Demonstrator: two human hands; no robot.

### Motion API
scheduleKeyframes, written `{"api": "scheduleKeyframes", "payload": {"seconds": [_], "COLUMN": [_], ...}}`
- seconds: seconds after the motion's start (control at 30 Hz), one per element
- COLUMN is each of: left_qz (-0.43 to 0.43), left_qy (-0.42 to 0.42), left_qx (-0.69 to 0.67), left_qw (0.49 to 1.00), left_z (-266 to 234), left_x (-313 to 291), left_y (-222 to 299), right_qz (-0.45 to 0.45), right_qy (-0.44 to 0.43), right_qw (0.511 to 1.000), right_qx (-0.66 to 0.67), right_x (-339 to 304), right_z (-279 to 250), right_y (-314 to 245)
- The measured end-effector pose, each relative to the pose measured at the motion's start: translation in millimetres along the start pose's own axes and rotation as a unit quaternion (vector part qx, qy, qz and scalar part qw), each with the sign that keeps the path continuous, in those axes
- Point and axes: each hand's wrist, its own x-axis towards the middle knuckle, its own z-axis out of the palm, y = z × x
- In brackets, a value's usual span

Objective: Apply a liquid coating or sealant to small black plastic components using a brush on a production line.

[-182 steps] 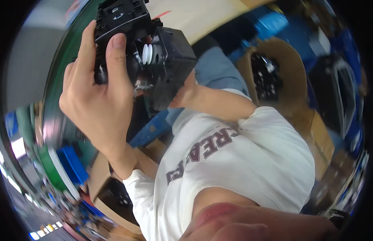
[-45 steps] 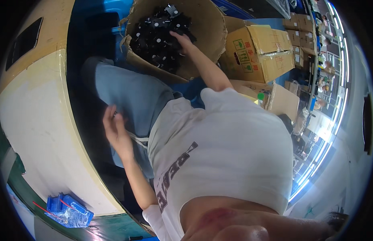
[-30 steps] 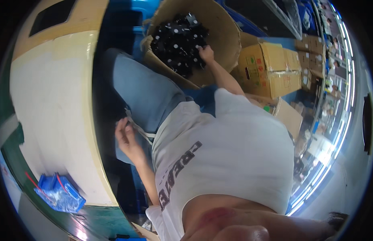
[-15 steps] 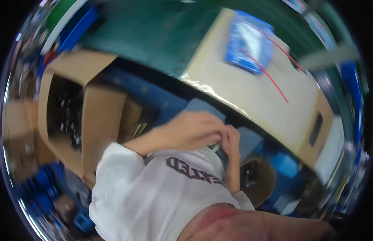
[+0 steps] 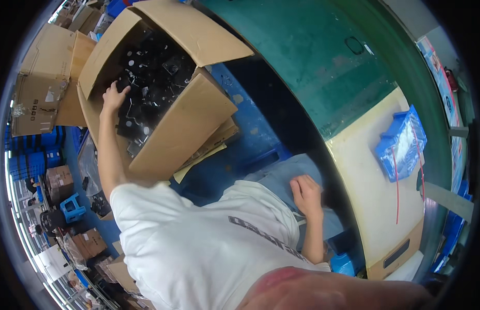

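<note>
My left hand reaches into a large cardboard box on the left, its fingers apart and nothing visible in them. Black parts, some with shiny metal bits and pale round spots, fill the box. The fingertips are over the parts near the box's left wall; whether they touch one I cannot tell. Resting by my lap, over the grey-blue trousers, is my right hand. Its fingers are curled together, and what they hold, if anything, is hidden.
To the right, a green table carries a beige board. On that lies a blue tray with clear wrapping and red strips. More cartons and a small blue stool stand at the left. A blue stool is partly visible below the table.
My hands were together in front of my chest and have parted. My left hand has swung out into the box, while my right has stayed near my lap. The view has turned left.
</note>
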Motion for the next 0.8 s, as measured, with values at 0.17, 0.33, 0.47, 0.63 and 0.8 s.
{"api": "scheduleKeyframes", "payload": {"seconds": [0.17,0.33,0.47,0.63,0.8], "left_qz": [0.073,0.300,0.304,0.240,0.252], "left_qy": [0.029,-0.031,-0.111,-0.183,-0.173], "left_qx": [0.003,-0.108,-0.096,-0.191,-0.206], "left_qw": [0.997,0.947,0.941,0.934,0.929], "left_z": [32.8,49.0,59.7,60.2,45.2], "left_x": [8.7,36.0,49.9,48.3,52.9], "left_y": [17.4,105.6,150.7,154.2,153.7], "right_qz": [0.047,0.019,-0.038,-0.073,-0.038], "right_qy": [0.005,-0.010,0.005,0.067,0.094], "right_qw": [0.998,0.999,0.999,0.995,0.994], "right_qx": [0.032,0.028,0.017,0.026,0.035], "right_x": [3.5,31.3,51.5,37.7,6.0], "right_z": [5.0,10.5,21.8,27.5,26.2], "right_y": [4.1,-2.7,-11.3,-8.1,5.1]}}
